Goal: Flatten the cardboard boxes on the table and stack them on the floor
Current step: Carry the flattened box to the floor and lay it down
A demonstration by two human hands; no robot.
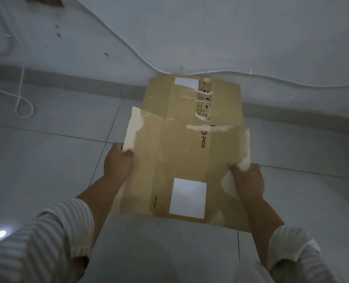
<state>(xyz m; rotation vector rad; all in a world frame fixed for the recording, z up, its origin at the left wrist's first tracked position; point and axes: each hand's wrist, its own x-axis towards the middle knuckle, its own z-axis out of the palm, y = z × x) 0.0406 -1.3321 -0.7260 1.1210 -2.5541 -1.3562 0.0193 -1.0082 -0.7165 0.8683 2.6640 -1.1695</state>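
Note:
A flattened brown cardboard box with a PICO print, tape strips and a white label is held flat over the tiled floor. My left hand grips its left edge and my right hand grips its right edge. Beyond it, a second flattened cardboard box with handling symbols and a white label lies on the floor by the wall, partly covered by the held one.
Grey floor tiles stretch to the left and right. A white wall with a white cable running along it stands behind. A looped white cord lies at the left. A brown piece shows at top left.

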